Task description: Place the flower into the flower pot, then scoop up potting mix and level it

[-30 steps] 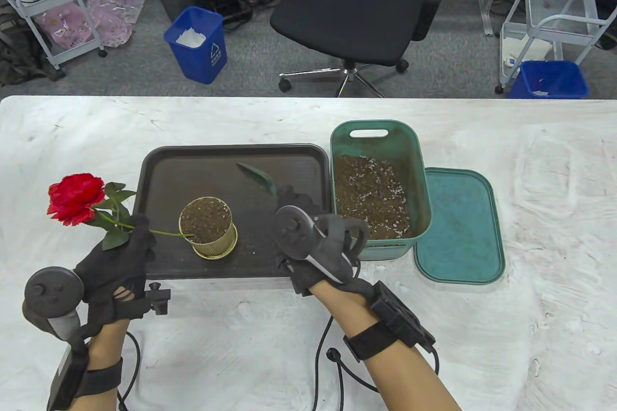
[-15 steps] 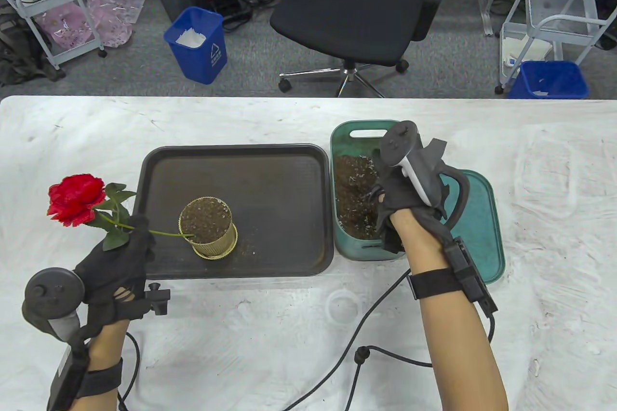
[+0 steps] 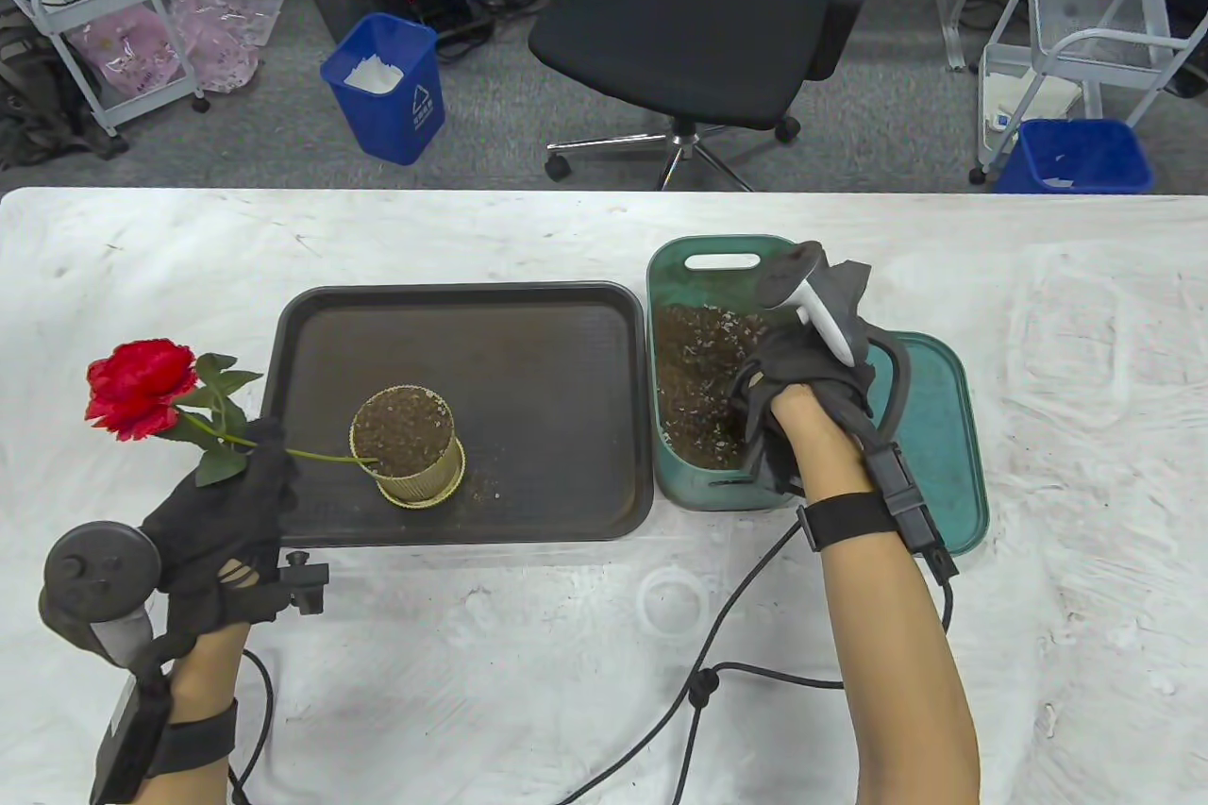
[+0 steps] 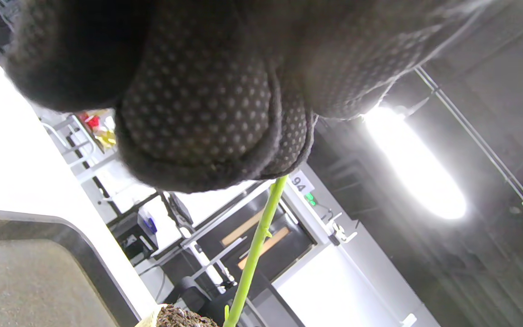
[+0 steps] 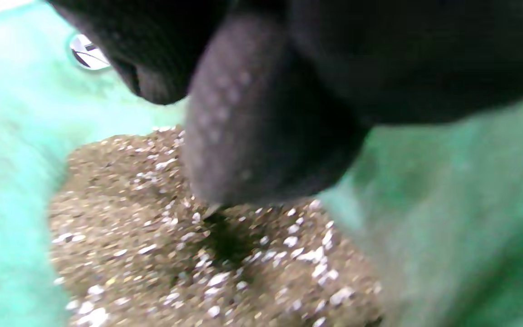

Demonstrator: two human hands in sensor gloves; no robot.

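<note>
2 hands active. Left hand (image 3: 222,517) pinches flower (image 3: 142,388) stem, stem end in pot (image 3: 408,446) on tray (image 3: 453,324). Right hand (image 3: 802,376) inside bin (image 3: 736,267) over mix (image 3: 698,371); finger grip cannot be judged.

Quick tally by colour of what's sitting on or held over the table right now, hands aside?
Red: 1, the flower
Gold: 1, the flower pot
Dark brown: 1, the tray
Green: 2, the soil bin and its lid
Total: 5

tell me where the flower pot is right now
In the table view the flower pot stands on the dark tray, at its near-left part, with the flower stem running into its soil from the left.
</note>
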